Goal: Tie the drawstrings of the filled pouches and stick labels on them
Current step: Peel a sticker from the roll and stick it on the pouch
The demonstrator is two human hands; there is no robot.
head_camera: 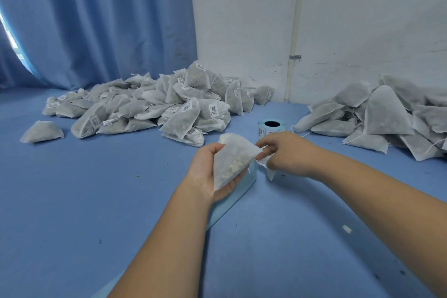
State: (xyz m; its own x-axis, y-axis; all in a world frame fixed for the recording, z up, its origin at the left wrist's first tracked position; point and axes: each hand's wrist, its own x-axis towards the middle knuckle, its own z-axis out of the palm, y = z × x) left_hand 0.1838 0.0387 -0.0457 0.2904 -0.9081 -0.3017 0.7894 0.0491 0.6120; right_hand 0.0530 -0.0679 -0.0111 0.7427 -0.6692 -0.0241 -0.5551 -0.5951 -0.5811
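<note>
Pouches lie in 2 heaps on the blue table (96, 201): the left heap (150, 106) carries barcode labels, while the right heap (387, 116) shows none. Between them, near the wall (362, 7), stands the roll of labels (272, 126). In front of it the left hand (205, 172) holds 1 filled pouch (232, 162) above the table, fingers curled under it and thumb along its left edge. The right hand (287, 152) has its fingers curled, with thumb and forefinger pinching the pouch's right end; whether string or label sits in that pinch cannot be told. A pale blue strip (232, 201) runs from under the hands toward the person. A lone pouch (41, 131) lies apart at far left, and a blue curtain (96, 19) hangs behind.
</note>
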